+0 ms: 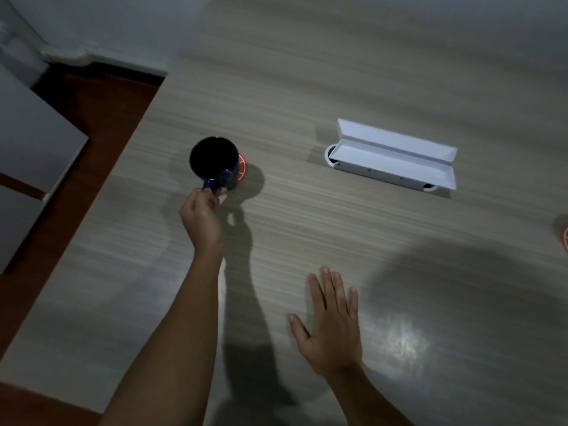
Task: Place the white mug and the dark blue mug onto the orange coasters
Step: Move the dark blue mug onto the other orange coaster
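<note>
Pinching the handle of the dark blue mug, your left hand holds it upright over the orange coaster, which peeks out at the mug's right side. Your right hand hovers flat with fingers spread, empty, above the bench, well apart from the mug.

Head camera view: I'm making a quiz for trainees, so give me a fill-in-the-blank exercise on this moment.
1. The left hand grips the dark blue mug by its ____.
2. Under the mug peeks an ____ coaster.
3. The right hand is spread open and holds ____.
4. The white box on the table has its lid ____.

Missing words: handle; orange; nothing; open
</note>
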A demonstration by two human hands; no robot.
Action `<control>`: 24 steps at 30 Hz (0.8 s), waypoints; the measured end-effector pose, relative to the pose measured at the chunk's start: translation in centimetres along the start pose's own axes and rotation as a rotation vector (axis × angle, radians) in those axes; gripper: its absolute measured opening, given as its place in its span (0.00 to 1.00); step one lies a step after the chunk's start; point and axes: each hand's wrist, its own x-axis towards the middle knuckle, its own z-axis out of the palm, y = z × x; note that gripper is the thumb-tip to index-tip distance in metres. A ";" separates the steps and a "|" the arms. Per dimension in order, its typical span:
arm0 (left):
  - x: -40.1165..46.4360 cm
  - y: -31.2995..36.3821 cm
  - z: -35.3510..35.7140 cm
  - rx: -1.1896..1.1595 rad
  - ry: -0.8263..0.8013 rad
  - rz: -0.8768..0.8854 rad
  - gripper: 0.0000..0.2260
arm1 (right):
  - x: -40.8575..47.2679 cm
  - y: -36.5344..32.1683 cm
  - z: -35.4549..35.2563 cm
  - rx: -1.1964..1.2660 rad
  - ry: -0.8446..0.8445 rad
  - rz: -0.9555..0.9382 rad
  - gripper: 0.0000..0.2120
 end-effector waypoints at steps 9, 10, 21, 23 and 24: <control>3.0 0.9 0.9 0.007 0.023 -0.001 0.15 | 0.0 0.0 0.3 0.028 0.038 0.003 0.39; 3.1 0.9 1.0 0.007 0.017 0.000 0.16 | 0.0 0.0 0.3 0.027 0.039 0.002 0.39; 3.3 0.7 2.1 -0.004 -0.036 -0.024 0.18 | 0.1 0.1 0.4 0.027 0.033 0.008 0.39; 3.4 0.6 2.2 0.002 -0.037 -0.027 0.19 | 0.1 0.2 0.4 0.019 0.027 0.011 0.39; 3.5 0.6 2.2 0.001 -0.034 -0.026 0.19 | 0.1 0.2 0.4 0.016 0.025 0.012 0.39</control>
